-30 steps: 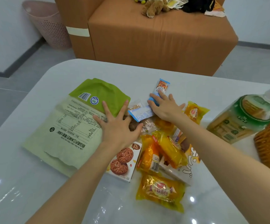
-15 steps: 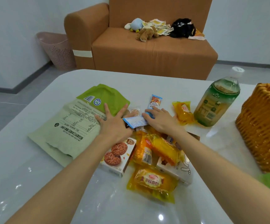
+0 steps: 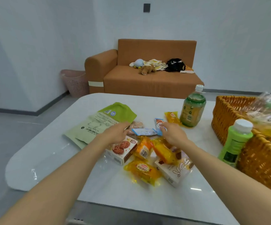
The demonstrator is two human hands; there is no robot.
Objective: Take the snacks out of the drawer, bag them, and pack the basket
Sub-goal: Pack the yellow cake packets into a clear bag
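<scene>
I have both hands out over the snack pile in the middle of the table (image 3: 50, 159), apart from each other. The left hand (image 3: 115, 135) sits at the near edge of the green bag (image 3: 97, 125), its fingers over the bag's rim. The right hand (image 3: 174, 135) has its fingertips at the right end of the blue sachet (image 3: 143, 132). Both are blurred, so I cannot tell whether either one has actually closed on anything.

The bag lies flat at ten o'clock from the pile. Its long axis runs from seven o'clock to one o'clock, with the bright green end pointing to one. I cannot make out which end is open. It looks like thin, limp film, light and slick on this glossy top, so I would pinch one layer at the edge rather than press down on it.

The sachet lies between my hands with its long axis from nine to three. It is small, flat and nearly weightless, so a fingertip pinch at one end should do.

The yellow bread packs (image 3: 142, 172) at six o'clock look soft and crushable, so I would hold them loosely around the middle. The cookie box (image 3: 123, 150) looks stiff enough to grip by its sides.

The basket (image 3: 225, 117) waits at three o'clock.
</scene>
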